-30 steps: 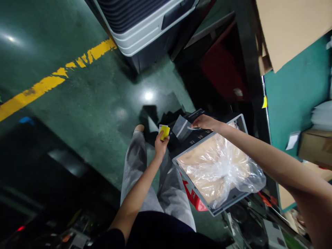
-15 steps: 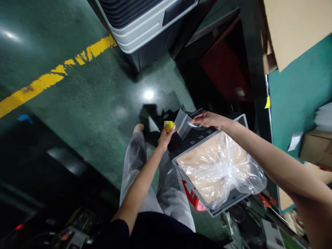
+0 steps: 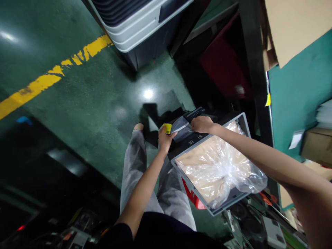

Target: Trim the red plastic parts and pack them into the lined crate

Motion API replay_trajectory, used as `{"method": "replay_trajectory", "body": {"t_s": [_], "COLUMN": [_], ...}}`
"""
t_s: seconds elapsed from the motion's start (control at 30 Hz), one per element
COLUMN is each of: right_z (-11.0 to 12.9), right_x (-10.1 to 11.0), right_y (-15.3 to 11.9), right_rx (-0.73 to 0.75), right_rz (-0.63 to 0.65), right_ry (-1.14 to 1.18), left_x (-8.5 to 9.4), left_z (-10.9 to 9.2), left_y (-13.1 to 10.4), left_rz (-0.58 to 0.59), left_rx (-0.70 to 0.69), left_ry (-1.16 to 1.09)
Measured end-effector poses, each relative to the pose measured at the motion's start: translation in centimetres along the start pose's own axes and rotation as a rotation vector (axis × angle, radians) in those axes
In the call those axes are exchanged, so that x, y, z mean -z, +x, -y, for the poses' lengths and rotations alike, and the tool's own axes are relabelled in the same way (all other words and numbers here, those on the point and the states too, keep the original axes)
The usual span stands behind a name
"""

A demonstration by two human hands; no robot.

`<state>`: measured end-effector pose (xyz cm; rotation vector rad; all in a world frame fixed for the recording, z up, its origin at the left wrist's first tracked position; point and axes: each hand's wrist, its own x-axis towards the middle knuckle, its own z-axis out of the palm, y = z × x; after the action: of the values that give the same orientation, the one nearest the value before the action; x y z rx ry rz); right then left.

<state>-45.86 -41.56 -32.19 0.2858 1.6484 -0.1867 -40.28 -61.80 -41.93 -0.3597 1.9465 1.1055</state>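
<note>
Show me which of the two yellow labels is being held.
The yellow label in the left hand, over the dark side of the crate; the other one is at the edge of the green bench top.

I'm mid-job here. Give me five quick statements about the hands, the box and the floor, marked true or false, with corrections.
1. The right hand is at the clear pouch. True.
2. The left hand holds a red card. False: it holds a small yellow piece.
3. The clear plastic bag bulges past the rim of the box. True.
4. That rim is bright orange. False: it is grey.
5. The yellow floor line is worn through in places. True.
</note>
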Motion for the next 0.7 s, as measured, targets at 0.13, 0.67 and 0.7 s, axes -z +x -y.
{"method": "replay_trajectory", "body": {"t_s": [0.13,0.67,0.7], "right_z": [-0.1,-0.8,-0.8], "right_x": [0.1,-0.7,-0.7], "right_y": [0.1,0.3,0.3], "right_rx": [0.042,0.118,0.119], "right_rz": [0.040,0.088,0.086], "right_ry": [-0.077,-0.125,-0.126], "left_x": [-0.1,0.0,0.0], "left_z": [0.8,0.5,0.5], "left_y": [-0.3,-1.1,-1.1], "left_rz": [0.025,0.055,0.068], "left_rx": [0.015,0.002,0.007], "left_ry": [0.057,0.195,0.201]}}
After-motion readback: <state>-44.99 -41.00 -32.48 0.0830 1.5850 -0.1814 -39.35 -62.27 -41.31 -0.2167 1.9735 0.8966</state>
